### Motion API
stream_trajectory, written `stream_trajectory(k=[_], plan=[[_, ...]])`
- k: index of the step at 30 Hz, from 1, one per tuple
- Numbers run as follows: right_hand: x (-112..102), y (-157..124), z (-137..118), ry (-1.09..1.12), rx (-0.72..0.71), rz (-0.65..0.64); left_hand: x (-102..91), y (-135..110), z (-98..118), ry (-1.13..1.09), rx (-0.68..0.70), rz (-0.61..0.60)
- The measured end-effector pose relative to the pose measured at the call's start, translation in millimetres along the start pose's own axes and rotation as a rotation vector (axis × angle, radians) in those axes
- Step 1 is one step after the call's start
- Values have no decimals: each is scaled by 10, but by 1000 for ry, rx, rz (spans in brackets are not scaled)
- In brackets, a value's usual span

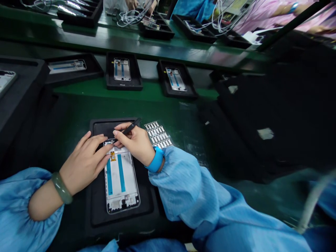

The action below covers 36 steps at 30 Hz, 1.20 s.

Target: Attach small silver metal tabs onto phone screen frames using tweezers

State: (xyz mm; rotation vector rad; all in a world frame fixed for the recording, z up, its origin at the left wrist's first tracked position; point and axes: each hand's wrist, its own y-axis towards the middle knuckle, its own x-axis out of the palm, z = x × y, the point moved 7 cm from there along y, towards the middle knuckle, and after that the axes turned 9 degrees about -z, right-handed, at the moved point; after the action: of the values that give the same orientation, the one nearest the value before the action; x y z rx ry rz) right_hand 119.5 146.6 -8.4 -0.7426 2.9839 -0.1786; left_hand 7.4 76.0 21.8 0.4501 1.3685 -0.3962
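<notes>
A white phone frame [121, 182] with two blue strips lies in a black tray [97, 210] in front of me. My left hand [84, 162] rests flat on the frame's upper left edge, fingers stretched out. My right hand [135, 141] pinches black tweezers [130, 127] whose tip meets the frame's top end. A sheet of small white stickers [158, 134] lies just right of that hand. A green bangle circles my left wrist, a blue band my right.
Three more black trays holding phone frames [122, 70] sit on the green belt [147, 92] behind. Black foam mats [262, 115] pile up at the right. Across the far bench, other people work amid trays and white cables [131, 15].
</notes>
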Motion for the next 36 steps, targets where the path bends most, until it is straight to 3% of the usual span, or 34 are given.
stream_trajectory(k=[8, 13, 19, 25, 36], plan=[[-206, 52, -235, 119, -104, 97, 23, 10, 190, 149, -89, -46], [-138, 186, -250, 145, -101, -25, 41, -2, 157, 120, -137, -41], [-80, 197, -132, -20, -120, -77, 46, -3, 152, 109, -154, -38], [-90, 137, -227, -277, -221, -119, 43, -11, 161, 119, -164, -28], [-15, 59, -332, -423, -318, -144, 25, -14, 167, 107, -157, -4]])
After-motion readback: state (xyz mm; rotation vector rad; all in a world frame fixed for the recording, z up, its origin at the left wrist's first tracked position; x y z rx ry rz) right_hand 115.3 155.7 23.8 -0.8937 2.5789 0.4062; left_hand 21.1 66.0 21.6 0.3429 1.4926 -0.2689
